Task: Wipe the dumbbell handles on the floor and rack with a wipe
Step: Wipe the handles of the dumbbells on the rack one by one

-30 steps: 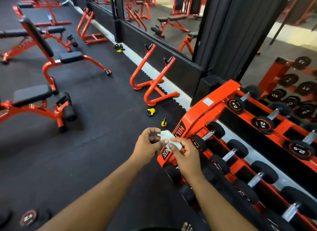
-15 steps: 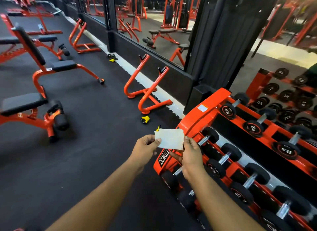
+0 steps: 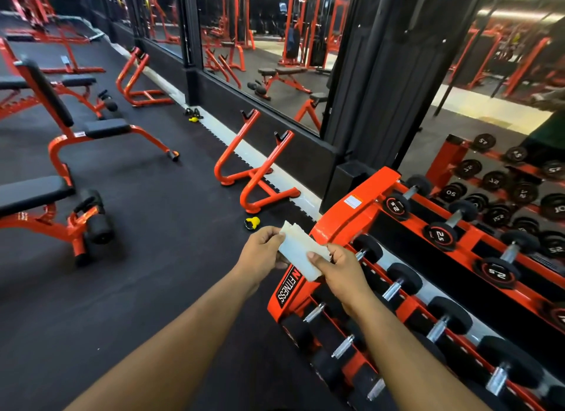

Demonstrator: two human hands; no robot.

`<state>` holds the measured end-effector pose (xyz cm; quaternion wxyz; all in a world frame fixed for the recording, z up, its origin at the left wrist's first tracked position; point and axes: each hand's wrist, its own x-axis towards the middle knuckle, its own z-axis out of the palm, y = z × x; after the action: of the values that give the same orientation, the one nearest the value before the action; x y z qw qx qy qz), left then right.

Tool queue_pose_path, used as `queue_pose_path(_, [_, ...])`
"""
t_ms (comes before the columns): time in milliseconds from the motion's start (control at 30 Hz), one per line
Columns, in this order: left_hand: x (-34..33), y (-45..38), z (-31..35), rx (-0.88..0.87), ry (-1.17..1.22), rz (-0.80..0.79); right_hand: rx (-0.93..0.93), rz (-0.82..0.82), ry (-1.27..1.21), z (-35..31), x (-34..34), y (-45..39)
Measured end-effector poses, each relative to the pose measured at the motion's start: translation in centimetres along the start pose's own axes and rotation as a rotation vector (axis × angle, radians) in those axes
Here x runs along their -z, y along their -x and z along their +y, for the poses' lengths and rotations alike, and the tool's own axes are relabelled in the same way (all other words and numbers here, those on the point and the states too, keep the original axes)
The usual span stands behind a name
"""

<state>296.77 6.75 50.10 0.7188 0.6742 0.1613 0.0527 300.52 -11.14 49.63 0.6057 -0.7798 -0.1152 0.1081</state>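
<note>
the left hand (image 3: 263, 250) and the right hand (image 3: 342, 268) both pinch the white wipe (image 3: 301, 254), one at each end. they hold it in the air just beside the orange dumbbell rack (image 3: 351, 215).

You have one wide-angle view from your head, looking forward and down: hands (image 3: 299, 264) close ahead, rack (image 3: 351, 215) near right, floor (image 3: 137, 288) stretching far left.

Both bare forearms extend forward from the near edge and converge toward the centre. The left hand (image 3: 260, 249) sits slightly farther and to the left, fingers curled, pinching the left end of the wipe (image 3: 301, 255). The right hand (image 3: 339, 268) sits nearer, thumb on top, pinching the right end.
</note>
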Motion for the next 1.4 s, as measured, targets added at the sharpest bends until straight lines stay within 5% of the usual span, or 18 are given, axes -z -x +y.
queue_pose_path(167, [0.3,0.2,0.0,-0.023,0.06,0.022,-0.056,0.004,-0.126,-0.2,-0.9,0.8])
queue_pose_path(300, [-0.1,1.2,-1.0,-0.025,0.0,-0.148,-0.139,0.122,-0.307,-0.6,-2.3,1.1])
queue_pose_path(500, [0.1,1.2,-1.1,-0.075,-0.118,-0.071,-0.111,0.168,-0.161,-0.3,-2.5,1.5])
queue_pose_path(667, [0.6,1.3,-0.9,-0.055,-0.144,-0.099,-0.065,0.045,-0.113,-1.0,-1.7,0.4])
queue_pose_path(867, [0.1,1.4,-0.7,-0.129,-0.186,-0.071,-0.06,0.177,-0.073,-1.8,-2.4,0.3])
queue_pose_path(1200, [-1.0,0.0,-0.4,-0.154,-0.124,-0.004,0.011,0.102,-0.208,-0.5,0.0,-1.3])
queue_pose_path(1400, [-3.1,-2.5,-0.5,-0.33,-0.336,-0.087,0.083,0.17,-0.132,0.2,3.1,-3.2])
